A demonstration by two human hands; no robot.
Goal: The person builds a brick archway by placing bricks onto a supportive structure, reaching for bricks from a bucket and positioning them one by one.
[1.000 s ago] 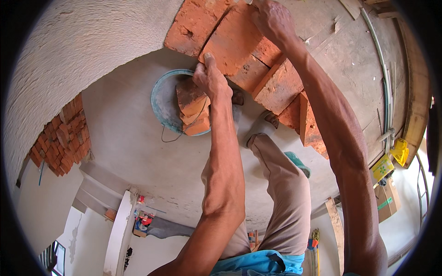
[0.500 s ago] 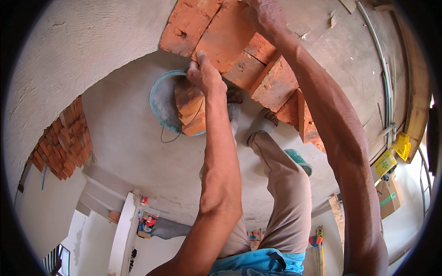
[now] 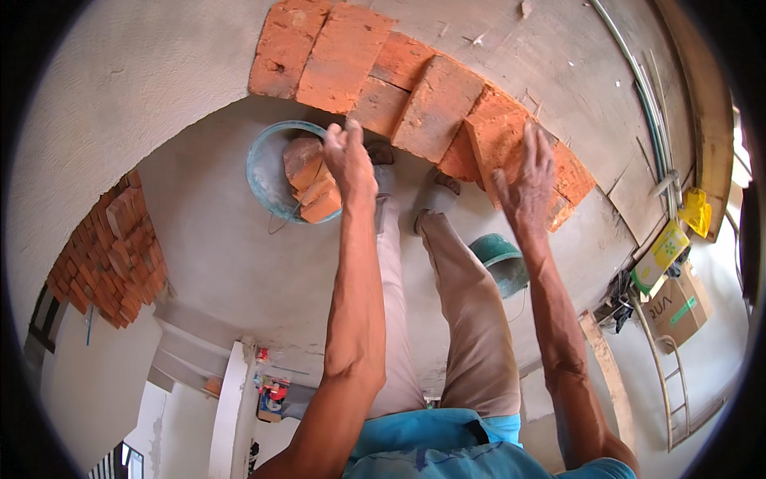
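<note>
A row of orange-red bricks point(image 3: 439, 108) runs along the top of a low wall, from the upper middle toward the right. My right hand point(image 3: 531, 184) is over the row's right part, at a brick point(image 3: 499, 142) that sits tilted on top. Its fingers are spread apart from the thumb around that brick's near end; whether they touch it I cannot tell. My left hand point(image 3: 349, 160) hovers empty just below the row's near edge, fingers loosely apart. Beside it on the floor is a round bucket point(image 3: 259, 164) with several brick pieces point(image 3: 307, 172) in it.
A green bucket point(image 3: 501, 259) stands on the floor by my right leg. At the far left is a large brick stack point(image 3: 116, 247). Pipes point(image 3: 650, 104), a yellow bag point(image 3: 696, 211) and a cardboard box point(image 3: 678, 307) are at the right. A plastered wall point(image 3: 136, 88) curves along the upper left.
Both hands have left the large brick at the row's left end, which stays in place. My right hand has come down over the tilted brick; my left has dropped slightly. The view has shifted.
</note>
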